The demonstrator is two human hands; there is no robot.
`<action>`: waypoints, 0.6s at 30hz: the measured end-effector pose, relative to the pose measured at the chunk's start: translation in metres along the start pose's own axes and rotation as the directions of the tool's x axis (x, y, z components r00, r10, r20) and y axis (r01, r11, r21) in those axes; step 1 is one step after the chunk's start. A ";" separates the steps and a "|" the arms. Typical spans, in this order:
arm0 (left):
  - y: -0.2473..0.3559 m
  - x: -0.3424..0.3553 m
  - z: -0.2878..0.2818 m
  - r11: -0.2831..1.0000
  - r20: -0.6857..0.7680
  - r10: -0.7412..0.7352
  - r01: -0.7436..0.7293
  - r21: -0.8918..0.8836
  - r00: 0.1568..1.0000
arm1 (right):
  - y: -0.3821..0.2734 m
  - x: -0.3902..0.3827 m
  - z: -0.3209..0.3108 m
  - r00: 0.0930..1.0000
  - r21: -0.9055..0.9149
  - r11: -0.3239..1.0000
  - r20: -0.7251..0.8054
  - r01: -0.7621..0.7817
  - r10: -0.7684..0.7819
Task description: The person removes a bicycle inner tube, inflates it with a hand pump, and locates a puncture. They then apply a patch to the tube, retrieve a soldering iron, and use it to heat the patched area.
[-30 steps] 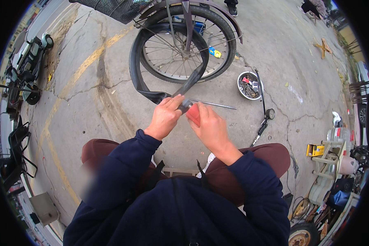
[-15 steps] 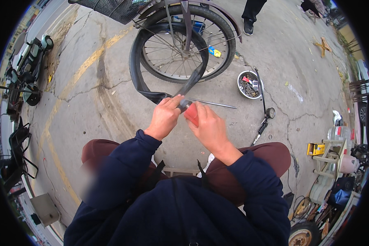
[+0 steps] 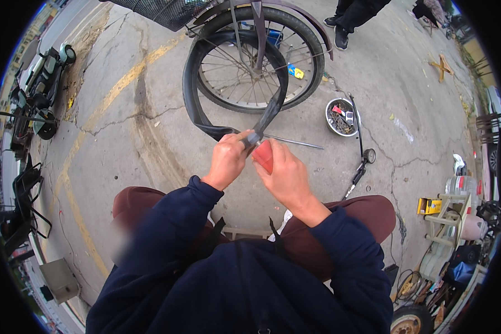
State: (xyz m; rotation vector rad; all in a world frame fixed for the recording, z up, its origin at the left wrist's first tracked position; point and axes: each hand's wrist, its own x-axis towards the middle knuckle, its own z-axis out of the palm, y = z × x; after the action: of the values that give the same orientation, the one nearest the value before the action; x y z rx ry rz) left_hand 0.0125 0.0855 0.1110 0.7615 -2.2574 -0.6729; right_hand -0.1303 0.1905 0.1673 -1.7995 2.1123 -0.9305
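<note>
A black inner tube (image 3: 192, 83) hangs in a loop in front of the bicycle wheel (image 3: 316, 69), its lower part drawn toward me. My left hand (image 3: 228, 161) is closed on this lower stretch, with a finger laid along it. In my right hand (image 3: 288, 177) is a red tapered object (image 3: 265, 157), its narrow pale end against or very near the tube by my left fingers. The exact kind of the red object cannot be made out. Just beyond my hands, a thin metal rod (image 3: 298, 143) lies on the concrete.
To the right stand a white bowl (image 3: 329, 126) of small metal parts and a black pump with a gauge (image 3: 368, 156). A person's dark shoe (image 3: 341, 40) is beyond the wheel. A small wooden stool (image 3: 446, 214) and a yellow box (image 3: 428, 206) are at far right.
The red object has tilted slightly and its narrow end shows a little more. Both hands stay close together at the tube. The person beyond the wheel has shifted their legs.
</note>
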 end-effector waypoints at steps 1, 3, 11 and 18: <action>0.001 0.000 0.000 1.000 -0.003 -0.006 0.006 0.001 1.000 | -0.001 0.000 0.000 1.000 0.005 1.000 -0.012 0.001 -0.001; 0.003 0.001 -0.001 1.000 -0.009 -0.021 0.021 -0.008 1.000 | -0.001 -0.001 0.001 1.000 0.017 1.000 0.001 -0.008 0.008; 0.009 0.005 -0.002 0.999 -0.037 -0.042 0.042 0.003 0.998 | 0.001 0.001 0.000 1.000 0.035 0.999 -0.004 -0.014 0.014; 0.009 0.006 -0.004 0.998 0.009 -0.058 0.057 0.032 0.998 | 0.000 0.002 0.003 0.999 0.045 0.998 0.001 -0.042 0.042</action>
State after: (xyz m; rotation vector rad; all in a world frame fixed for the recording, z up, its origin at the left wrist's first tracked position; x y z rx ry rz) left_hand 0.0091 0.0867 0.1218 0.8427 -2.2672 -0.6708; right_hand -0.1291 0.1875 0.1656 -1.7263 2.1033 -0.9595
